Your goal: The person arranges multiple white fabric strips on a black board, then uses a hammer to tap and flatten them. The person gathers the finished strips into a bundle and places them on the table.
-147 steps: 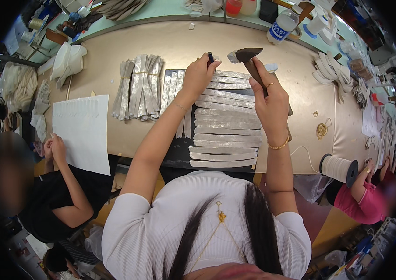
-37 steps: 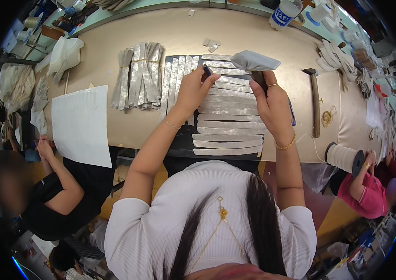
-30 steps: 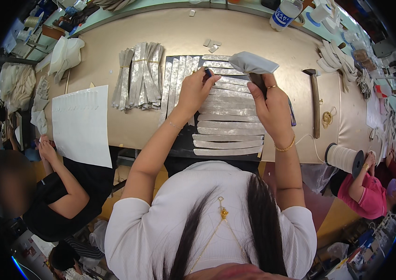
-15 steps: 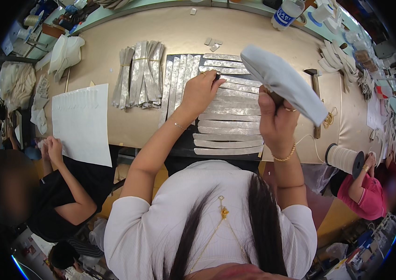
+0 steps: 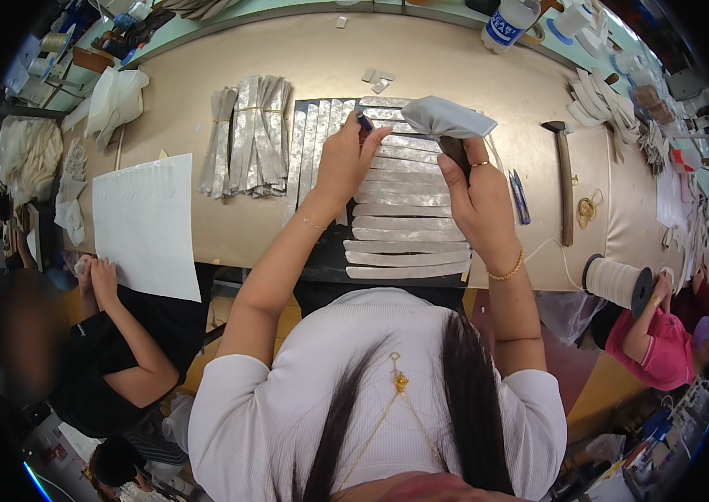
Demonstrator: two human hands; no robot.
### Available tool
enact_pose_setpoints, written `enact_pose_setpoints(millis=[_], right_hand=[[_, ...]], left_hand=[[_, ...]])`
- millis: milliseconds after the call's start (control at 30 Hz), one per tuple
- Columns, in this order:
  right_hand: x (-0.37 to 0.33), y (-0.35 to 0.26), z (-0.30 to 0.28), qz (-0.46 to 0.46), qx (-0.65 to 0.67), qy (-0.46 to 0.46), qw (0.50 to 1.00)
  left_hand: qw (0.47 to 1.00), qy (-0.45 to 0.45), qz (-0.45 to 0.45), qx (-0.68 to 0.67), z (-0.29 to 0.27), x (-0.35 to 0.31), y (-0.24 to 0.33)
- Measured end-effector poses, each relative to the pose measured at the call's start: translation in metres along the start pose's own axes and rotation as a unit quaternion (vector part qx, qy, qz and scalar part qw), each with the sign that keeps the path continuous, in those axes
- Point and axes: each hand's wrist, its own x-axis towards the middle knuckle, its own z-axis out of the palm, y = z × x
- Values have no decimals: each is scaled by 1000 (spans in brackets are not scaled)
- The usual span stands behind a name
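My left hand (image 5: 343,161) is closed around a small dark-blue cylinder (image 5: 364,122), over the upper left of a black board (image 5: 321,266). My right hand (image 5: 486,201) grips the dark handle of a tool with a pale blue-grey, cloth-like covered head (image 5: 446,117); its exact kind is unclear. That head hangs over the board's upper right part. Several silvery strips (image 5: 409,224) lie side by side across the board, and others stand lengthwise at its left. My hands and the tool partly hide the upper strips.
Left of the board lie banded bundles of silvery strips (image 5: 258,138) and a white sheet (image 5: 145,226). To the right are pens (image 5: 519,197), a hammer (image 5: 566,184) and a cord spool (image 5: 618,279). A bottle (image 5: 509,25) stands at the back. Co-workers sit on both sides.
My right hand has lowered and turned the covered tool leftward, so its head is nearer the left hand. The pens have come into sight. My left hand has shifted slightly left.
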Motion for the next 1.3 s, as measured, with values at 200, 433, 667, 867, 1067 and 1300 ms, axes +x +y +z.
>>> enact_pose_setpoints(millis=[200, 433, 667, 867, 1067, 1300], right_hand=[[-5, 3, 1, 12, 1, -13, 1000], [-5, -3, 1, 19, 5, -26, 999], [-4, -2, -1, 8, 1, -21, 1000], [-2, -14, -6, -40, 41, 8, 998], [-13, -4, 5, -71, -45, -45, 995], [-16, -13, -10, 21, -26, -66, 997]], left_hand=[[996, -43, 19, -70, -4, -21, -4], [997, -33, 12, -70, 1, -20, -8], [997, -28, 33, -58, 2, -21, -9], [997, -18, 77, -8, 4, -24, -10], [991, -7, 134, 15, 3, -26, 0], [991, -3, 127, 51, 8, -26, -10]])
